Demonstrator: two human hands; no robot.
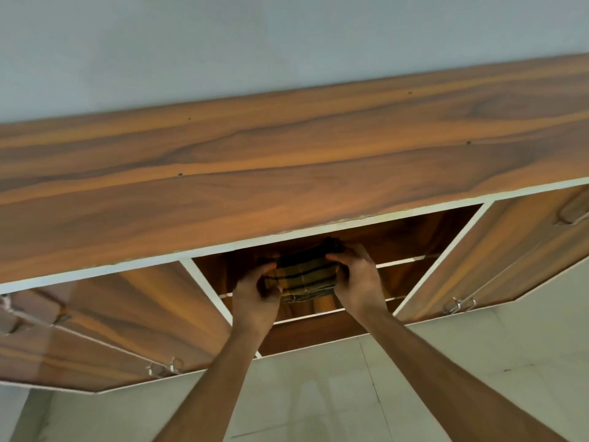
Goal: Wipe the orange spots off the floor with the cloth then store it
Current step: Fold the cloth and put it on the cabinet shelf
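Note:
A folded checked cloth [302, 277], dark green and yellow, is held at the mouth of the open wooden cabinet [287, 173], at the level of its upper shelf. My left hand [256, 293] grips the cloth's left end and my right hand [357, 277] grips its right end. The far part of the cloth lies in shadow under the cabinet top. No orange spots show on the visible floor.
Both cabinet doors stand open, one door [127, 327] to the left and one door [497, 250] to the right, each with metal hinges. White-edged shelves [400, 262] cross the compartment. Pale tiled floor [350, 393] lies below and a grey wall [255, 43] behind.

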